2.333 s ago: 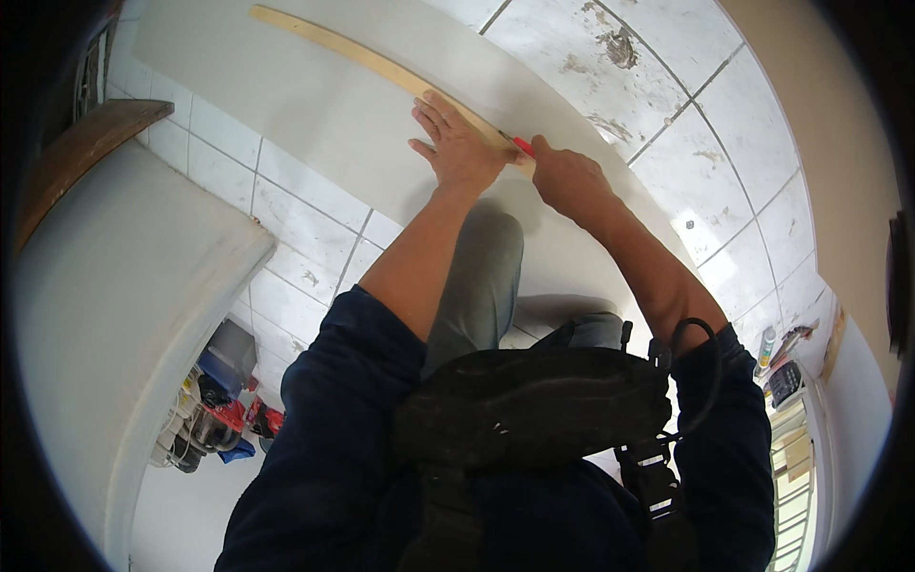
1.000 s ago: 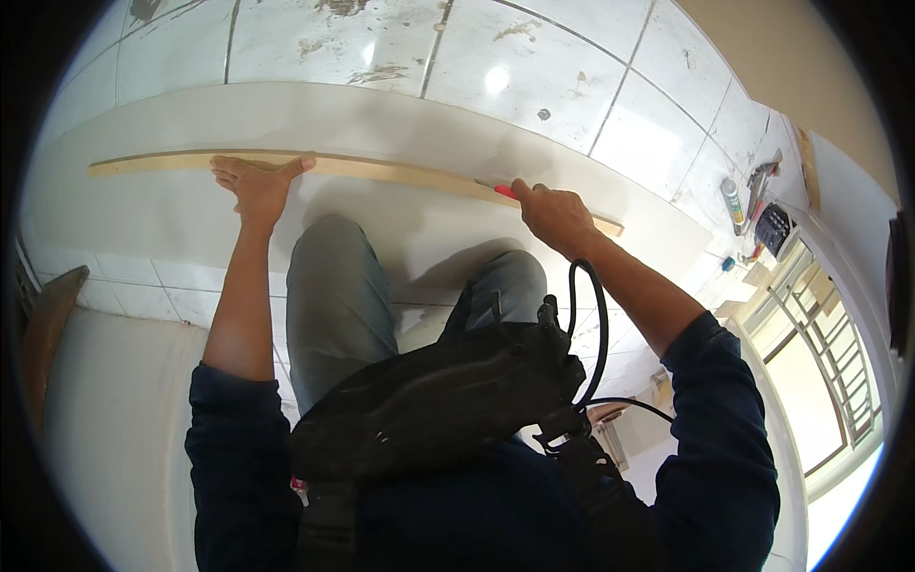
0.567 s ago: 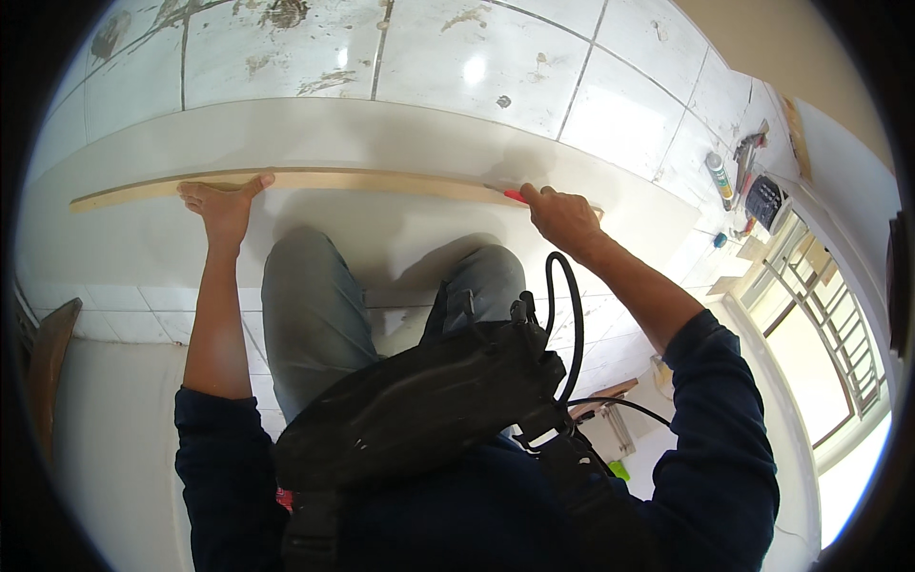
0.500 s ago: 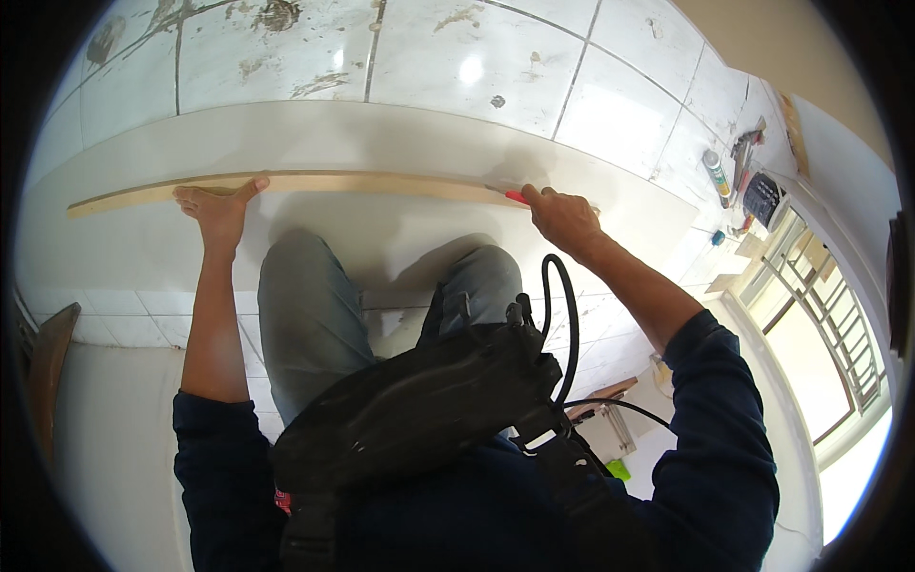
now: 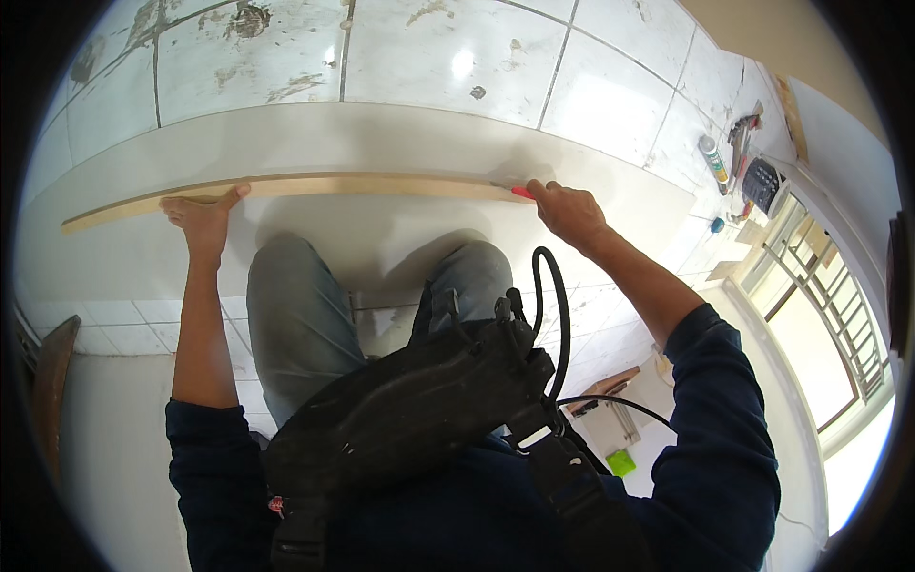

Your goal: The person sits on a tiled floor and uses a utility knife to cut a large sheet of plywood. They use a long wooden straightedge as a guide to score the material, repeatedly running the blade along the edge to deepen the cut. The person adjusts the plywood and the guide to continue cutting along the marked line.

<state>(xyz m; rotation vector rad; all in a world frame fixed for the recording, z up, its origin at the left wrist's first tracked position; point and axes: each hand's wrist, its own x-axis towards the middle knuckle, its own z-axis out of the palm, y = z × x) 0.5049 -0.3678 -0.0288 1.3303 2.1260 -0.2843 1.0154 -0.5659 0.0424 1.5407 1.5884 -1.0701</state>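
Observation:
A long, thin wooden strip (image 5: 372,183) lies across a pale flat panel (image 5: 381,234) in front of my knees. My left hand (image 5: 203,224) holds the strip near its left end, with the thumb and fingers spread along the near edge. At the strip's right part, my right hand (image 5: 572,214) is closed round the red handle of a utility knife (image 5: 520,192). The blade points left and sits against the strip. Behind my right hand, the strip's right end is hidden.
Stained white floor tiles (image 5: 448,57) lie beyond the panel. To the far right are a cartridge tube (image 5: 713,160), a dark bucket (image 5: 762,188) and a small blue cap (image 5: 718,225). A black bag (image 5: 410,400) with a cable (image 5: 562,315) hangs at my front.
My right hand has slid the knife a little to the right along the strip. My left hand stays at the same place on it. The whole view has shifted slightly.

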